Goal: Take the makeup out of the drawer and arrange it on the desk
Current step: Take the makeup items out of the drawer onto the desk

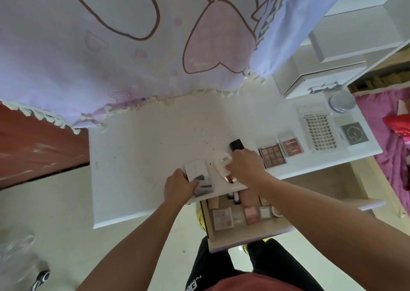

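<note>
My left hand grips a silver mirrored case at the near edge of the white desk. Just to its right, my right hand holds a white tube with a rose-gold cap that lies on the desk. A black rectangular case stands just beyond that hand. Two eyeshadow palettes, a lash tray and a small dark square box lie in a row to the right. Below the desk edge the open drawer holds several pink and white compacts.
A purple cartoon-print cloth hangs over the back of the desk. At the back right stand a white box, a round silver tin and glasses. A second open drawer is at the right. A bed with pink bedding lies further right.
</note>
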